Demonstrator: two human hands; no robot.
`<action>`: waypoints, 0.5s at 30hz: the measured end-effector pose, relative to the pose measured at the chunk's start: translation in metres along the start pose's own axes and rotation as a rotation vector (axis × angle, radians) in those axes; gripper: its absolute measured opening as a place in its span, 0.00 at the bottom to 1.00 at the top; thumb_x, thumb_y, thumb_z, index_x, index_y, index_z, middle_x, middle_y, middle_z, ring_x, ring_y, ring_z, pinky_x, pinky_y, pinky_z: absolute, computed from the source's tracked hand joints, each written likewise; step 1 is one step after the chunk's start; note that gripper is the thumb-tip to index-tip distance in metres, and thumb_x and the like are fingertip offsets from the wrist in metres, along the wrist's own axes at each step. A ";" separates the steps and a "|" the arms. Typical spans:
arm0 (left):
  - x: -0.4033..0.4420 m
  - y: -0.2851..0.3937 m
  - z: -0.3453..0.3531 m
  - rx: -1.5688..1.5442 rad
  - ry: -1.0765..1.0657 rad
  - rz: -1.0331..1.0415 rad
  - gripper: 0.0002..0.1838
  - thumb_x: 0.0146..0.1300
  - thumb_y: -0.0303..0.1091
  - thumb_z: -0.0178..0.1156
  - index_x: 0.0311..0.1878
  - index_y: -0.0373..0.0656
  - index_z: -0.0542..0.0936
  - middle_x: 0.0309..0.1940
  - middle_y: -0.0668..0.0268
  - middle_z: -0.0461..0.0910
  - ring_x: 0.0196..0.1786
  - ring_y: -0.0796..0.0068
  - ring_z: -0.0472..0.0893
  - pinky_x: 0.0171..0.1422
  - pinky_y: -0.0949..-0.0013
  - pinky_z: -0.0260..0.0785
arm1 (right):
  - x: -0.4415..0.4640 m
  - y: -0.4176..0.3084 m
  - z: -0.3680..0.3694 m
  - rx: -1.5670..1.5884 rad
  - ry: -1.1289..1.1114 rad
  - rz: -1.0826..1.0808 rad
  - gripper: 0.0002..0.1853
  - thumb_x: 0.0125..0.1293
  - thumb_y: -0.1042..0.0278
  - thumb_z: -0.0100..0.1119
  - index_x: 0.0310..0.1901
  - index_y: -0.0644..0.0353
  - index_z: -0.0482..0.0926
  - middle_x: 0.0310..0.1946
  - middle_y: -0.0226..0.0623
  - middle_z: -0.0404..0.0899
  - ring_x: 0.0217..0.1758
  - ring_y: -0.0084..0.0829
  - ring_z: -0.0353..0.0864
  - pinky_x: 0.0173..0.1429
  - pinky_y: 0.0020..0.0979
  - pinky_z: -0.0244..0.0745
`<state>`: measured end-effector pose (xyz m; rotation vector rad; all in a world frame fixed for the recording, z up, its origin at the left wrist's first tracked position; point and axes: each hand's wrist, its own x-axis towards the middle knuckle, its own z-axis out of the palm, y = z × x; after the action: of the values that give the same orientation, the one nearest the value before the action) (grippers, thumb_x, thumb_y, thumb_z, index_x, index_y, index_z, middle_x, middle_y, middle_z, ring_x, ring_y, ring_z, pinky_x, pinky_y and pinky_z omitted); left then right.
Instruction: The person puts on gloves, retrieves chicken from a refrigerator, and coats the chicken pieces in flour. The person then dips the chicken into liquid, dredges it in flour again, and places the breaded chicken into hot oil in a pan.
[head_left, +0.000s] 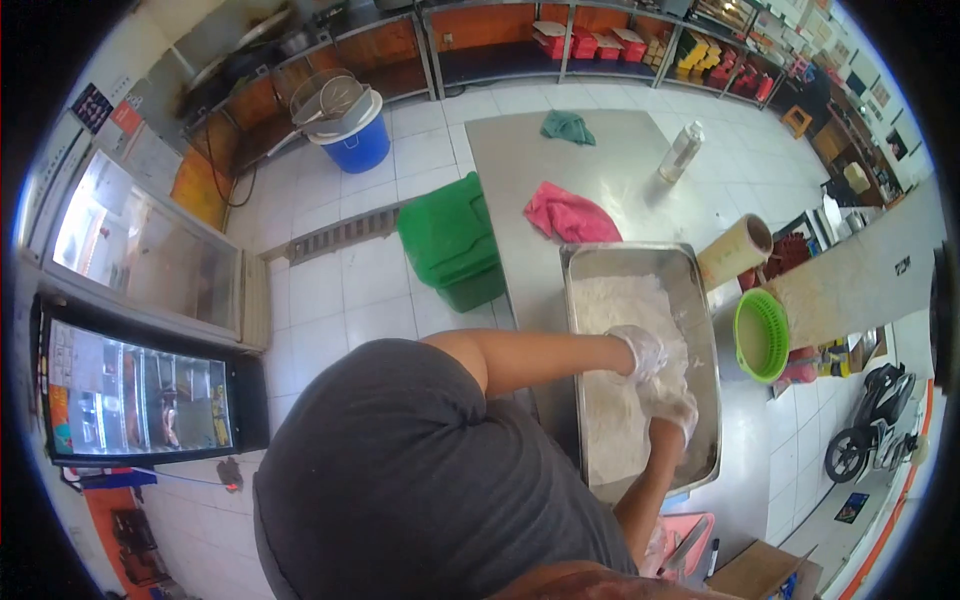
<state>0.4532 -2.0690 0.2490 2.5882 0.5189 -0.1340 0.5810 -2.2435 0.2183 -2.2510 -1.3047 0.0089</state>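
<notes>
A deep metal tray on the steel table holds a bed of pale powder. Both hands wear clear gloves and are down in the powder, close together. My left hand reaches in from the left side, its fingers hidden by powder and glove. My right hand comes up from below, beside a floury lump; its fingers do not show clearly either. Whether either hand grips something cannot be made out.
On the steel table lie a red cloth, a green cloth and a bottle. A wrap roll and green basket stand right of the tray. A green bin stands left of the table.
</notes>
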 end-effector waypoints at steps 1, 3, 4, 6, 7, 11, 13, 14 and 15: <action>-0.002 0.007 0.002 -0.011 -0.011 0.004 0.17 0.62 0.40 0.61 0.52 0.47 0.87 0.51 0.58 0.87 0.53 0.53 0.86 0.59 0.52 0.77 | 0.003 0.003 0.000 0.100 -0.089 -0.036 0.15 0.66 0.59 0.60 0.44 0.61 0.87 0.42 0.52 0.85 0.47 0.56 0.83 0.53 0.50 0.77; -0.008 0.015 0.000 -0.001 -0.012 -0.098 0.17 0.63 0.41 0.60 0.53 0.49 0.87 0.51 0.57 0.87 0.52 0.54 0.87 0.59 0.53 0.78 | 0.010 -0.008 -0.008 0.194 -0.178 -0.070 0.15 0.66 0.58 0.60 0.43 0.61 0.86 0.43 0.52 0.85 0.48 0.55 0.83 0.52 0.49 0.77; -0.008 0.014 0.002 -0.007 -0.012 -0.093 0.17 0.63 0.41 0.60 0.53 0.49 0.87 0.51 0.57 0.87 0.52 0.54 0.87 0.59 0.53 0.78 | 0.011 -0.028 -0.021 0.105 -0.214 0.012 0.14 0.66 0.59 0.60 0.42 0.61 0.86 0.43 0.52 0.85 0.47 0.55 0.83 0.52 0.49 0.77; -0.004 0.010 0.013 0.096 0.085 -0.177 0.19 0.63 0.44 0.60 0.54 0.49 0.87 0.49 0.57 0.87 0.52 0.54 0.87 0.58 0.54 0.78 | 0.006 -0.026 -0.029 0.003 -0.245 0.096 0.14 0.66 0.59 0.59 0.41 0.61 0.86 0.43 0.52 0.85 0.47 0.55 0.83 0.52 0.49 0.77; 0.002 0.003 0.021 0.094 0.093 -0.172 0.19 0.63 0.44 0.60 0.54 0.49 0.87 0.49 0.57 0.87 0.52 0.54 0.87 0.58 0.54 0.78 | 0.004 -0.014 -0.018 -0.057 -0.222 -0.015 0.13 0.66 0.60 0.59 0.40 0.61 0.86 0.42 0.52 0.85 0.46 0.54 0.83 0.52 0.49 0.77; -0.007 -0.005 0.009 0.145 0.012 0.135 0.19 0.59 0.44 0.63 0.50 0.46 0.88 0.46 0.55 0.88 0.49 0.52 0.87 0.54 0.53 0.80 | 0.001 0.018 0.014 -0.095 -0.284 -0.209 0.13 0.67 0.62 0.56 0.40 0.62 0.86 0.42 0.52 0.85 0.47 0.54 0.83 0.56 0.50 0.76; -0.017 -0.015 0.007 0.180 0.007 0.102 0.19 0.53 0.44 0.67 0.45 0.45 0.90 0.45 0.55 0.89 0.49 0.51 0.87 0.52 0.53 0.81 | 0.000 0.014 0.009 -0.131 -0.285 -0.190 0.13 0.67 0.63 0.55 0.43 0.60 0.87 0.45 0.52 0.85 0.51 0.54 0.83 0.58 0.50 0.76; -0.012 -0.036 0.025 0.237 0.090 0.204 0.21 0.53 0.44 0.67 0.48 0.45 0.89 0.48 0.54 0.88 0.51 0.51 0.87 0.53 0.55 0.81 | -0.004 0.014 0.007 -0.214 -0.241 -0.211 0.14 0.67 0.63 0.55 0.44 0.59 0.87 0.46 0.52 0.85 0.51 0.53 0.83 0.58 0.50 0.76; -0.029 -0.042 0.006 0.052 0.174 0.139 0.23 0.52 0.44 0.68 0.52 0.45 0.88 0.50 0.54 0.87 0.53 0.51 0.86 0.55 0.56 0.80 | -0.007 0.017 0.005 -0.298 -0.190 -0.232 0.14 0.66 0.63 0.55 0.45 0.59 0.87 0.46 0.52 0.86 0.52 0.53 0.83 0.58 0.50 0.76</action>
<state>0.4103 -2.0474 0.2300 2.6919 0.3990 0.1275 0.5894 -2.2534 0.2049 -2.3724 -1.7639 -0.0603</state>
